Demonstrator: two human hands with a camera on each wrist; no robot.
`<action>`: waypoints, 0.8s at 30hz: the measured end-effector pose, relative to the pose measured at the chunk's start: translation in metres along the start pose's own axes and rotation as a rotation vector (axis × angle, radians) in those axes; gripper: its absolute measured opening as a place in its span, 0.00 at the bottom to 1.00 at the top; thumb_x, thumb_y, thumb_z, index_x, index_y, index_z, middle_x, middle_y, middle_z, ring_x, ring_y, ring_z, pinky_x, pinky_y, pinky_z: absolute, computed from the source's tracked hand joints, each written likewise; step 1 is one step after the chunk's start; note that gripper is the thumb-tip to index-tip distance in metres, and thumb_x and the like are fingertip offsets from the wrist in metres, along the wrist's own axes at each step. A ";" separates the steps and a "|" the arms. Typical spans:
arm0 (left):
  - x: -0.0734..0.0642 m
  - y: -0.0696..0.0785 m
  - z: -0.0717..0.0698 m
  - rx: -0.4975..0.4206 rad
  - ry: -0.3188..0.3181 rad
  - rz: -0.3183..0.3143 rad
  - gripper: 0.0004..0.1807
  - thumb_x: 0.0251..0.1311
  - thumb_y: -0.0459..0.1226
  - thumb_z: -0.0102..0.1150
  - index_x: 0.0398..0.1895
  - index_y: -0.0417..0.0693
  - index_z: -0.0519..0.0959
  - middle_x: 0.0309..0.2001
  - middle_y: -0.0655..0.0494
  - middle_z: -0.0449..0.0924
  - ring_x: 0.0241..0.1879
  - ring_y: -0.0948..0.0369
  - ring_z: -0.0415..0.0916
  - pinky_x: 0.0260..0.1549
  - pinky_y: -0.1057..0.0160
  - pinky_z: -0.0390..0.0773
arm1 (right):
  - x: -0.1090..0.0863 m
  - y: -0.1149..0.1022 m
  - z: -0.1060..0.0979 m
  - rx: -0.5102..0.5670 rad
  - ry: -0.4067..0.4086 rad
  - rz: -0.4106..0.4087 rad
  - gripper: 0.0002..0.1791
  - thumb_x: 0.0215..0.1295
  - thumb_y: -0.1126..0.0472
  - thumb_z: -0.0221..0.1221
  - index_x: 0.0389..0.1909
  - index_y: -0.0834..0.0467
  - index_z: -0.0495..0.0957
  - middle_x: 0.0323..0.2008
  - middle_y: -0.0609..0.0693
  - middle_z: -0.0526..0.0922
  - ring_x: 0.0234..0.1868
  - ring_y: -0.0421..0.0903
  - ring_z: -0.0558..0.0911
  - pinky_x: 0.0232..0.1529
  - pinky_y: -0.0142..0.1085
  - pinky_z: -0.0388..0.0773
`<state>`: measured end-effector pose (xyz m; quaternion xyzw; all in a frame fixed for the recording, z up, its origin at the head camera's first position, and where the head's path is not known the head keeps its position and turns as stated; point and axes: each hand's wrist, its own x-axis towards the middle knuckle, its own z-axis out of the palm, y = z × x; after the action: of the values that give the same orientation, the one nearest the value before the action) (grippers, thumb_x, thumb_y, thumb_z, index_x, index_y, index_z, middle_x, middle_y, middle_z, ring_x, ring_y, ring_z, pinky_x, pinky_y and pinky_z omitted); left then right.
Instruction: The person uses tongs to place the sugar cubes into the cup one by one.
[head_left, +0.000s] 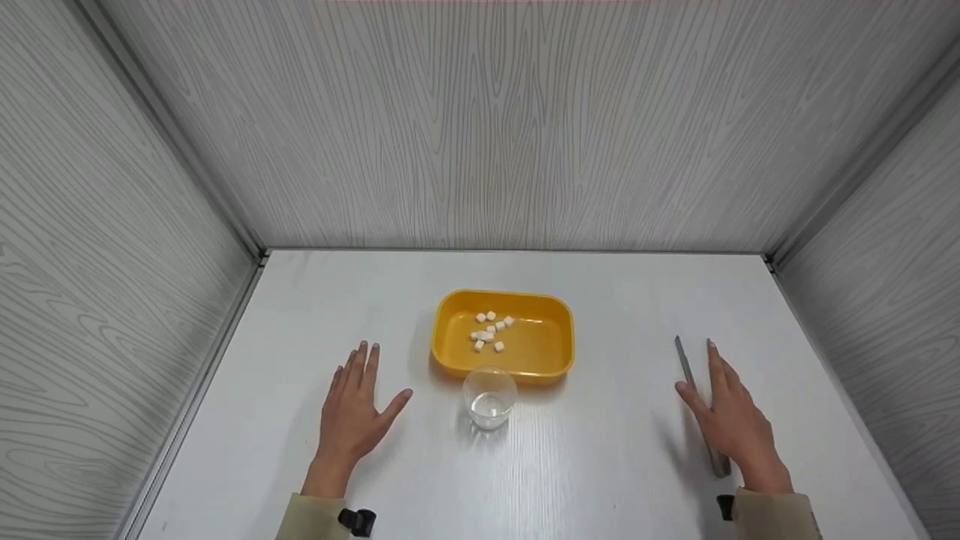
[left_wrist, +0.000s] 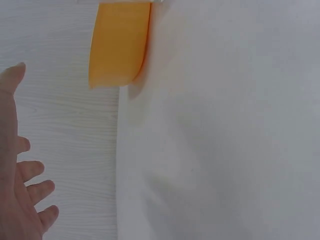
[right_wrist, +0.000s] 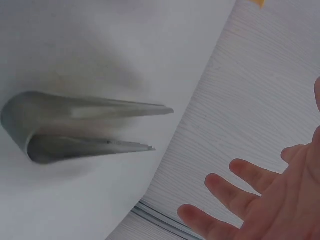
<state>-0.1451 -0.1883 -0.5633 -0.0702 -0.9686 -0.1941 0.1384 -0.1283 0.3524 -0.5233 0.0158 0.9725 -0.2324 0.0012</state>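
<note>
Yellow and smooth-sided, the tray (head_left: 538, 346) sits mid-scene on the white tabletop (head_left: 600, 465), small white cubes (head_left: 500, 326) scattered in its left half. At its near side stands a clear cup (head_left: 489, 403), upright; from above it overlaps the near rim, and I cannot tell whether the two touch. To the left, my left hand (head_left: 352, 412) is released, fingers straight, thumb spread toward the cup. My right hand (head_left: 735, 420) is just as loose, well to the right, beside the metal tongs (head_left: 685, 362), whose narrow tips point far while the bend lies near.

For moving, a broad stretch of tabletop runs between cup and tongs, and another from the tray to the far edge, where a wood-grained wall (head_left: 487, 135) rises.

Only the head view shows the cubes; my left wrist view catches just one end of the tray, its outer side. My right wrist view reveals the tongs as two arms joined by a rounded bend, tips apart, not touching my fingers.
</note>
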 end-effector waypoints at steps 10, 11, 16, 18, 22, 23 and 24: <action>-0.005 0.036 0.017 -0.106 0.023 0.098 0.51 0.58 0.61 0.60 0.75 0.38 0.56 0.72 0.43 0.59 0.69 0.48 0.60 0.65 0.49 0.61 | -0.005 0.002 0.015 0.043 -0.072 0.070 0.50 0.71 0.32 0.42 0.77 0.57 0.28 0.72 0.73 0.45 0.66 0.76 0.56 0.51 0.72 0.62; -0.005 0.039 0.019 -0.113 0.021 0.103 0.52 0.57 0.62 0.61 0.75 0.38 0.56 0.72 0.43 0.59 0.68 0.48 0.60 0.65 0.49 0.62 | -0.005 0.003 0.016 0.045 -0.075 0.075 0.51 0.71 0.32 0.42 0.77 0.57 0.28 0.72 0.73 0.45 0.66 0.76 0.56 0.51 0.72 0.62; -0.006 0.050 0.029 -0.154 0.025 0.133 0.55 0.53 0.63 0.64 0.74 0.37 0.57 0.71 0.43 0.61 0.68 0.48 0.62 0.63 0.49 0.65 | -0.007 0.009 0.021 0.054 -0.075 0.094 0.52 0.70 0.32 0.44 0.77 0.60 0.31 0.71 0.75 0.46 0.65 0.76 0.57 0.52 0.72 0.62; -0.006 0.054 0.033 -0.184 0.015 0.135 0.56 0.51 0.63 0.66 0.74 0.37 0.57 0.71 0.43 0.61 0.67 0.48 0.62 0.63 0.48 0.65 | -0.008 0.013 0.024 0.048 -0.077 0.103 0.53 0.70 0.33 0.46 0.77 0.61 0.32 0.70 0.76 0.47 0.64 0.76 0.58 0.52 0.71 0.63; -0.007 0.063 0.039 -0.251 -0.023 0.119 0.58 0.49 0.64 0.67 0.74 0.37 0.57 0.71 0.43 0.61 0.67 0.47 0.63 0.61 0.48 0.67 | -0.009 0.020 0.026 0.032 -0.080 0.128 0.53 0.69 0.36 0.51 0.77 0.62 0.34 0.68 0.77 0.49 0.62 0.78 0.61 0.48 0.70 0.67; -0.007 0.066 0.040 -0.267 -0.031 0.116 0.58 0.48 0.64 0.67 0.74 0.37 0.57 0.71 0.43 0.61 0.67 0.48 0.63 0.61 0.48 0.68 | -0.009 0.022 0.027 0.031 -0.082 0.139 0.52 0.69 0.37 0.52 0.77 0.62 0.34 0.68 0.78 0.49 0.61 0.78 0.62 0.47 0.70 0.68; -0.006 0.068 0.042 -0.281 -0.038 0.114 0.58 0.48 0.64 0.67 0.74 0.37 0.57 0.71 0.43 0.61 0.67 0.48 0.63 0.61 0.48 0.68 | -0.009 0.024 0.027 0.031 -0.084 0.151 0.52 0.69 0.38 0.53 0.77 0.61 0.34 0.68 0.78 0.49 0.60 0.78 0.62 0.46 0.69 0.69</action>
<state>-0.1360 -0.1101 -0.5779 -0.1476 -0.9287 -0.3184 0.1195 -0.1189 0.3609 -0.5581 0.0795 0.9639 -0.2471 0.0595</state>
